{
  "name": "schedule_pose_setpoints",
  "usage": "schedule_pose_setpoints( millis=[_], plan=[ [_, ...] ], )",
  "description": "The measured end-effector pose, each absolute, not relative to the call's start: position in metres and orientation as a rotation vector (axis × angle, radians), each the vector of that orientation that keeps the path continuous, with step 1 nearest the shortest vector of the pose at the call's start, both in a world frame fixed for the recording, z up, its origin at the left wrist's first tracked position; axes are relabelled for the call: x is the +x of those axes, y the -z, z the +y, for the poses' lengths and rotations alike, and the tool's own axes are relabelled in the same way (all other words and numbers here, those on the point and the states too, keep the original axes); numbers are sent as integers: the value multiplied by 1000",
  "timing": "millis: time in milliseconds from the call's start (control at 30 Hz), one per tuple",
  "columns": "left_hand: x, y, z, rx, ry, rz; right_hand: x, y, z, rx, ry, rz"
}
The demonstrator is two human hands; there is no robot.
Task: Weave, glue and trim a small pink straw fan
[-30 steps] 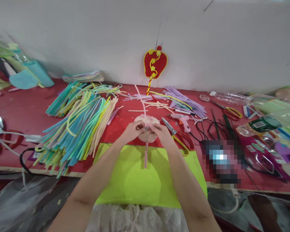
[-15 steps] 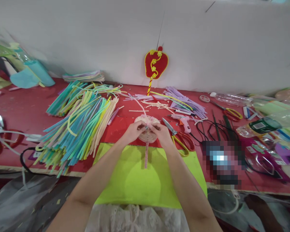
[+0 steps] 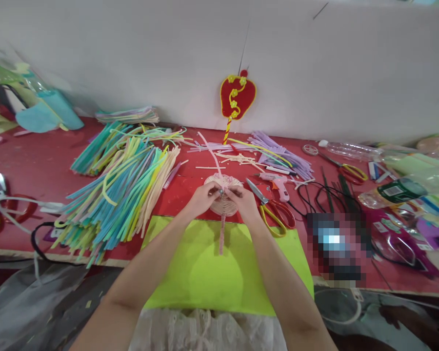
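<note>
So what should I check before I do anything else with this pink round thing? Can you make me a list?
1. Both hands at the pale pink disc: ok, left hand and right hand meet over it.
2. Far end of the pink strip clear of both hands: ok, it points away from you.
3. Which hand grips the strip: cannot tell, its near end is hidden at the hands.
4. Scissors well away from the right hand: not ok, they lie close beside it.
5. Glue gun cool: cannot tell.
</note>
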State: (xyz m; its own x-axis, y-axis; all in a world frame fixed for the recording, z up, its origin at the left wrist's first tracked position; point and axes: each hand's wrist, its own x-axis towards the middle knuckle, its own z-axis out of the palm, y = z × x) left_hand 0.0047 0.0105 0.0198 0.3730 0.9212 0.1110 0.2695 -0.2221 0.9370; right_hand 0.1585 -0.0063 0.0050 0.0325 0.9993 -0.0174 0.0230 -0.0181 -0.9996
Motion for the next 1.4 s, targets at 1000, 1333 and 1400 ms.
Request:
schedule_pose_setpoints(
  millis=[1000,1333,1400],
  plan=[
    [-12,-40,4,2196,-511,986,174,-13,-9,-1322,-1251,-1611],
    [-9,-39,3,2174,-617,1105,170,-12,-9,-1298,-1222,-1533],
    [-8,-36,4,2149,-636,1100,169,-11,-8,-1308,-1192,-1504]
  ],
)
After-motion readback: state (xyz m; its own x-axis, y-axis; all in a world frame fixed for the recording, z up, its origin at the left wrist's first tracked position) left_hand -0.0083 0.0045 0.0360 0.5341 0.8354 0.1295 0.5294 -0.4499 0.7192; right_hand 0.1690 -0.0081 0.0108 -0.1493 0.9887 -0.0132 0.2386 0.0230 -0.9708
